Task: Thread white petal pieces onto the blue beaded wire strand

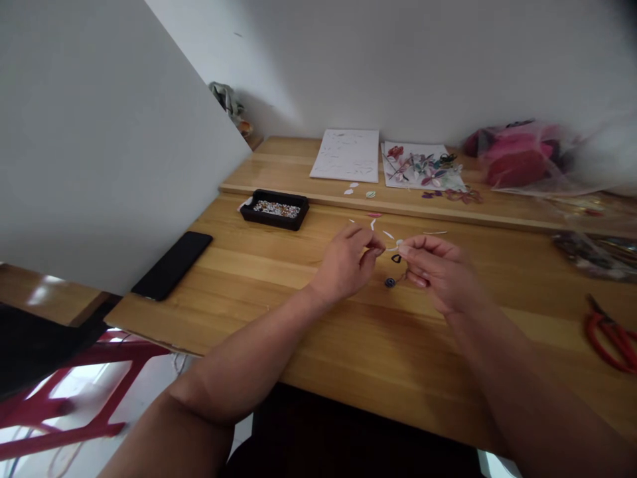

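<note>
My right hand (440,271) is closed in a pinch around a small pale petal-like piece (399,243). My left hand (351,260) is close by on the left, thumb and fingertips pressed together; whatever it grips is too small to make out. Just below the fingertips is a small black loop (396,258). Under that, a small dark round piece (390,283) sits beside my right fingers, with a thin strand leading towards them. Beyond my hands, thin white petal-like slips (389,235) and a pink one (375,215) lie on the wooden table (279,299).
A black tray (297,221) of beads stands left of my hands, with a black phone (173,265) farther left. Red-handled scissors (611,342) lie at right. On the raised back ledge are a white sheet (346,156), colourful flower pieces (423,166) and a bag with pink material (520,156).
</note>
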Demonstrator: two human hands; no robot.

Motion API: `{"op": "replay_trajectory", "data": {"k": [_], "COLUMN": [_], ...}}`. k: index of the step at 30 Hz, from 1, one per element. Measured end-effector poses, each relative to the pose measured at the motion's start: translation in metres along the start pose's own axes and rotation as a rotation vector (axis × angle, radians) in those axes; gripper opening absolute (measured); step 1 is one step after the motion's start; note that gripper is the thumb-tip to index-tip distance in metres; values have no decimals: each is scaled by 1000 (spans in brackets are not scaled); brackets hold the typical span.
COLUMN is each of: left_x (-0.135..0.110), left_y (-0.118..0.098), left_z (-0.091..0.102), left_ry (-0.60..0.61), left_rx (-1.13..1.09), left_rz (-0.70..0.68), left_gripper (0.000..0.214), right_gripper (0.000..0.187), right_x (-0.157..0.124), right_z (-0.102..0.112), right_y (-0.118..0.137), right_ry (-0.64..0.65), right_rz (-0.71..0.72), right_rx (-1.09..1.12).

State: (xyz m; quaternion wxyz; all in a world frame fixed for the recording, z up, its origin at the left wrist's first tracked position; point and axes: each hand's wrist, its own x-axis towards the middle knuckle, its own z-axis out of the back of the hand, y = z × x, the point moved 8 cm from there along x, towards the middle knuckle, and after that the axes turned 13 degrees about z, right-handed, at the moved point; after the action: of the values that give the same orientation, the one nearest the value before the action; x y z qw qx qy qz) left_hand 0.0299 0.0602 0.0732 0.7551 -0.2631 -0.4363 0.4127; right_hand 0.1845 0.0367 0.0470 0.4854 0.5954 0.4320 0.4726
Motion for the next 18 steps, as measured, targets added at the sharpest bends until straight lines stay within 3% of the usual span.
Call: {"op": "replay_trajectory", "data": {"k": [8, 18], "left_x": [4, 0], "left_y": [10, -13], "left_z": [-11, 4], "left_ry": [128, 10], "left_rx": [-239, -48], "left_rz": [124, -127], "left_gripper": [6, 13], "right_gripper": [26, 30], "right_x": [0, -4], "right_z": [0, -9], "right_y": [-2, -7], "right_ry": [64, 118], "right_rz": [-47, -136], "right_rx": [35, 130]}}
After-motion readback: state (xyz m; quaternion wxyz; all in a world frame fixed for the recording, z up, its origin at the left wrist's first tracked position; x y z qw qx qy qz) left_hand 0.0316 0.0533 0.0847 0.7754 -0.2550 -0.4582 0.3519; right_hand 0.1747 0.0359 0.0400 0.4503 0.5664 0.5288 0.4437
